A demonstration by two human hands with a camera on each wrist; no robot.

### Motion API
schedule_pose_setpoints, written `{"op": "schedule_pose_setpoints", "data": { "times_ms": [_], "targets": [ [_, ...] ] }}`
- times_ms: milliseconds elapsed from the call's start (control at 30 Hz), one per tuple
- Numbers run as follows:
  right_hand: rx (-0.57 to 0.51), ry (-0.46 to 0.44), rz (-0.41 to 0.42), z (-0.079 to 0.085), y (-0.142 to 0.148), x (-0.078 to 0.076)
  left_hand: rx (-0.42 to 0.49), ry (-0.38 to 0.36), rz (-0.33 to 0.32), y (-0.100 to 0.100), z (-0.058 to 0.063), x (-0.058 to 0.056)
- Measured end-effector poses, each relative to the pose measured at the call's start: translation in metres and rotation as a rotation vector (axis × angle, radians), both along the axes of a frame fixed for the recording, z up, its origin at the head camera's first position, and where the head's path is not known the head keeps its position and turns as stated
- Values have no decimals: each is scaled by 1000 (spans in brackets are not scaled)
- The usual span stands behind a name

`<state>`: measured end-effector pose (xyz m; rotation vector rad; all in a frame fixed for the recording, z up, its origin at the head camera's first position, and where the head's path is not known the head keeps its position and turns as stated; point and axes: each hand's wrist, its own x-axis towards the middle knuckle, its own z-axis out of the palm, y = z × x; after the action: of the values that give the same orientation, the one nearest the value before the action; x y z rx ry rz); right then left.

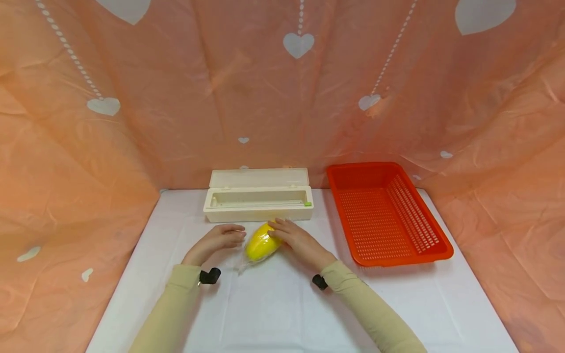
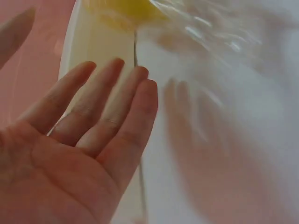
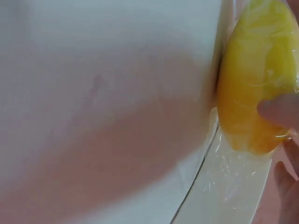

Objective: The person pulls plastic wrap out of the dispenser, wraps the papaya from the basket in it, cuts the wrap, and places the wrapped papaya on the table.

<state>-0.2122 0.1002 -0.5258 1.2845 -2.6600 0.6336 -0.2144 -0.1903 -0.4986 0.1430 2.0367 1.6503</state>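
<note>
A yellow oval object point(image 1: 260, 243) in a clear plastic wrapper is tilted in front of the white box; its exact kind cannot be told. My right hand point(image 1: 302, 242) holds it near its upper right end, with the thumb point(image 3: 282, 111) across the yellow side in the right wrist view. The wrapper's loose end point(image 1: 242, 264) hangs at the lower left. My left hand point(image 1: 216, 242) is just left of the object, apart from it, palm facing in. In the left wrist view its fingers point(image 2: 126, 105) are nearly straight and hold nothing.
Behind the hands stands a long white box point(image 1: 258, 214) with its lid point(image 1: 258, 178) raised; a thin rod with a green end point(image 1: 307, 204) lies along it. An orange-red plastic basket point(image 1: 353, 245) sits at the right. Peach curtains point(image 1: 265, 108) surround the white-covered table point(image 1: 273, 314).
</note>
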Motion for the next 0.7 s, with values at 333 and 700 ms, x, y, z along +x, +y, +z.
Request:
{"op": "schedule_pose_setpoints", "data": {
  "times_ms": [333,700],
  "targets": [
    [117,96,22,-2,1,0,-162,-1,-63,39,6,-18],
    [96,174,-1,-4,14,2,-65,-101,45,60,-8,0]
  ]
}}
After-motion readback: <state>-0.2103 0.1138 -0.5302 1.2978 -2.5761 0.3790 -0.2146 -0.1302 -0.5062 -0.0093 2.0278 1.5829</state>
